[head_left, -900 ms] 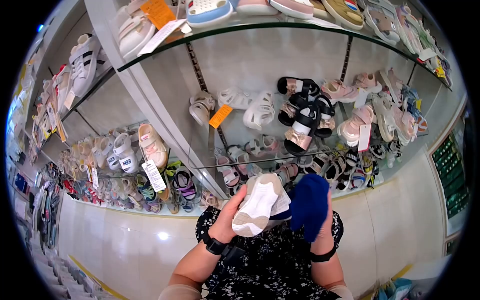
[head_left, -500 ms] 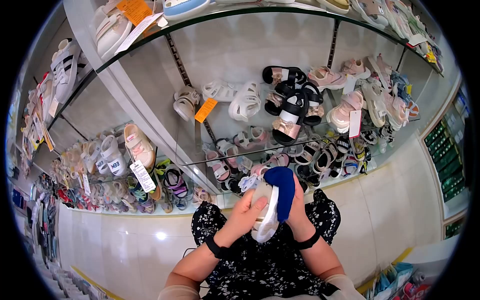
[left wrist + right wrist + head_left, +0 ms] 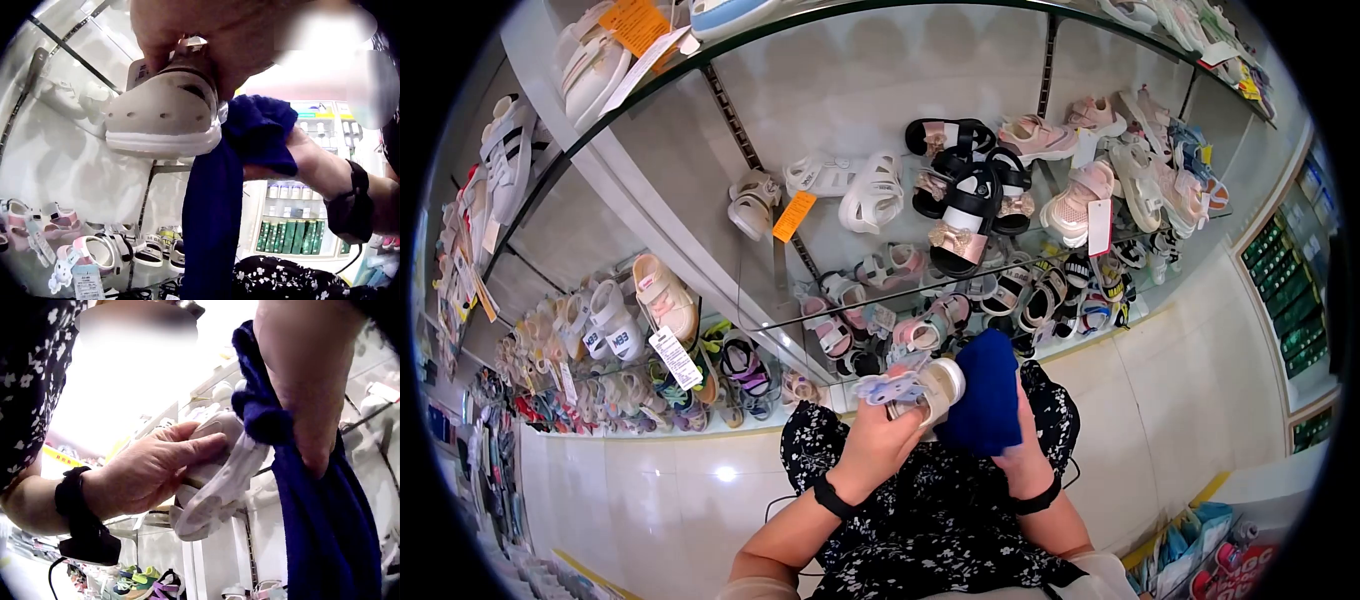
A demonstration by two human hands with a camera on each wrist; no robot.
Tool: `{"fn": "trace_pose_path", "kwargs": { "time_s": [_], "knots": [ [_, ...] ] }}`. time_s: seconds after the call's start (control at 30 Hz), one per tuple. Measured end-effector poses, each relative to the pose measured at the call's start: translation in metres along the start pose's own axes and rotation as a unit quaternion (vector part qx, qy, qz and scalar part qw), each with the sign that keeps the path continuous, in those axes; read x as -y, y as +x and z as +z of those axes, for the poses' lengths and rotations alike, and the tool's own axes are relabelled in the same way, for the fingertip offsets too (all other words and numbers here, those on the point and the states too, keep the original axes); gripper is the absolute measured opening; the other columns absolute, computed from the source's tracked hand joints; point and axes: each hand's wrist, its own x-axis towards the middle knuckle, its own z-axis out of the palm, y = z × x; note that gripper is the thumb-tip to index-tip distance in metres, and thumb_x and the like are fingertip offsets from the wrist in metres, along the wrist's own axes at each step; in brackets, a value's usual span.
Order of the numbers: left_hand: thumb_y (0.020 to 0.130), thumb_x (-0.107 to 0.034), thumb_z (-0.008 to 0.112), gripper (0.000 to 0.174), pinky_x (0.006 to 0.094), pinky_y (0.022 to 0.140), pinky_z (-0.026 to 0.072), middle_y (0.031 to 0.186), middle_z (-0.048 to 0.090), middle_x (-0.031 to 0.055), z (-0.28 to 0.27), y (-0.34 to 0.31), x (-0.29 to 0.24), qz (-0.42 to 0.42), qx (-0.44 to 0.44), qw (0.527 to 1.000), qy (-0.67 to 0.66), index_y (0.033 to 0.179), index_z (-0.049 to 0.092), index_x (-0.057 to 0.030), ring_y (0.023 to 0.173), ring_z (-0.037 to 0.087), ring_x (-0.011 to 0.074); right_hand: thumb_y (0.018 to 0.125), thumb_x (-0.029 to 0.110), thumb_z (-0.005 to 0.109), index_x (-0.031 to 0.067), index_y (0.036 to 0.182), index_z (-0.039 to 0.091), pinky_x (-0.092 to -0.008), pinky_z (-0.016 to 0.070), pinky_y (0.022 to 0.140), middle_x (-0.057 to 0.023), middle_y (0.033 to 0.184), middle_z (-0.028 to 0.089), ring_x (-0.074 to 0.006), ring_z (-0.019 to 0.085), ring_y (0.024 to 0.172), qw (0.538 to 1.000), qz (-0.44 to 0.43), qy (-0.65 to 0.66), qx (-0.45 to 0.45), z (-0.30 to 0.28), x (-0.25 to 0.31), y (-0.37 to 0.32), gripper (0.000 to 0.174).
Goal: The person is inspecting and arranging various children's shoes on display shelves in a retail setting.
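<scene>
My left hand grips a small white and beige child's shoe, the thumb lying on it in the right wrist view. A pale printed tag hangs by the shoe. In the left wrist view the shoe shows small holes along its beige upper and a thick white sole. To the right of the shoe, my right hand holds a dark blue cloth. Part of the cloth hangs down in a long fold, and some of that hand's fingers are hidden behind it.
In front stands a glass shelf with black sandals, white sandals and pink shoes. More shoes fill the shelves at left. Green boxes stand in a cabinet at right. A person's patterned clothing lies below the hands.
The shoe has turned from sole-up to a tilt with its beige end raised. The cloth lay along the shoe's side half a second ago and now spreads to its right. The view has shifted.
</scene>
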Motion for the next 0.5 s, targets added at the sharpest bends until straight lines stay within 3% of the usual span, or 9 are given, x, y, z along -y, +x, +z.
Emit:
{"fn": "trace_pose_path", "kwargs": {
  "time_s": [0.07, 0.17, 0.27, 0.3, 0.4, 0.43, 0.5],
  "knots": [
    [0.070, -0.004, 0.070, 0.021, 0.0461, 0.093, 0.0386, 0.120, 0.050, 0.0229, -0.006, 0.006, -0.010, 0.028, 0.012, 0.999, 0.027, 0.089, 0.063, -0.0040, 0.111, 0.047, 0.0413, 0.089, 0.013, 0.058, 0.0083, 0.142, 0.030, -0.0243, 0.0444, 0.090, -0.0031, 0.122, 0.051, -0.0112, 0.055, 0.101, 0.992, -0.033, -0.119, 0.014, 0.022, 0.010, -0.005, 0.059],
    [0.072, -0.003, 0.067, 0.019, 0.0469, 0.098, 0.0368, 0.117, 0.053, 0.0226, -0.007, 0.002, -0.008, 0.032, 0.032, 0.998, 0.039, 0.091, 0.062, -0.0040, 0.115, 0.047, 0.0419, 0.084, 0.008, 0.062, 0.0073, 0.135, 0.039, -0.0267, 0.0442, 0.089, -0.0050, 0.118, 0.054, -0.0149, 0.056, 0.100, 0.979, -0.028, -0.193, 0.051, 0.015, 0.000, 0.005, 0.056],
    [0.072, -0.003, 0.065, 0.020, 0.0465, 0.101, 0.0364, 0.116, 0.055, 0.0210, -0.004, -0.003, -0.007, 0.044, 0.026, 0.997, 0.058, 0.092, 0.062, -0.0036, 0.117, 0.047, 0.0421, 0.081, 0.008, 0.062, 0.0059, 0.126, 0.046, -0.0297, 0.0433, 0.090, -0.0080, 0.113, 0.056, -0.0202, 0.057, 0.098, 0.907, -0.105, -0.405, 0.053, 0.006, -0.008, 0.016, 0.048],
    [0.072, -0.003, 0.065, 0.021, 0.0463, 0.100, 0.0369, 0.117, 0.055, 0.0208, -0.003, -0.004, -0.008, 0.054, 0.029, 0.996, 0.062, 0.092, 0.062, -0.0034, 0.117, 0.046, 0.0419, 0.078, 0.008, 0.063, 0.0040, 0.118, 0.050, -0.0333, 0.0431, 0.089, -0.0134, 0.109, 0.057, -0.0282, 0.058, 0.098, 0.901, -0.115, -0.417, 0.031, 0.009, -0.008, 0.017, 0.042],
    [0.073, -0.002, 0.064, 0.019, 0.0453, 0.099, 0.0385, 0.124, 0.050, 0.0204, -0.003, -0.010, -0.005, 0.071, 0.043, 0.995, 0.062, 0.093, 0.062, -0.0043, 0.119, 0.044, 0.0400, 0.077, 0.009, 0.063, 0.0031, 0.114, 0.049, -0.0357, 0.0436, 0.087, -0.0163, 0.106, 0.058, -0.0324, 0.057, 0.099, 0.857, -0.094, -0.506, 0.012, 0.017, 0.004, 0.015, 0.039],
    [0.074, -0.003, 0.063, 0.019, 0.0448, 0.099, 0.0387, 0.125, 0.048, 0.0203, -0.004, -0.009, -0.005, 0.084, 0.039, 0.994, 0.063, 0.093, 0.063, -0.0049, 0.119, 0.044, 0.0396, 0.077, 0.004, 0.059, 0.0005, 0.111, 0.049, -0.0384, 0.0458, 0.081, -0.0201, 0.096, 0.061, -0.0378, 0.058, 0.094, 0.844, -0.118, -0.523, 0.004, 0.021, 0.006, 0.014, 0.035],
    [0.075, -0.003, 0.063, 0.021, 0.0434, 0.099, 0.0391, 0.128, 0.047, 0.0198, -0.002, -0.009, -0.003, 0.107, 0.050, 0.991, 0.068, 0.096, 0.063, -0.0055, 0.120, 0.044, 0.0384, 0.077, 0.003, 0.061, 0.0016, 0.109, 0.052, -0.0350, 0.0475, 0.079, -0.0142, 0.094, 0.063, -0.0285, 0.062, 0.088, 0.790, -0.117, -0.601, -0.035, 0.008, -0.006, 0.017, 0.034]
  ]
}}
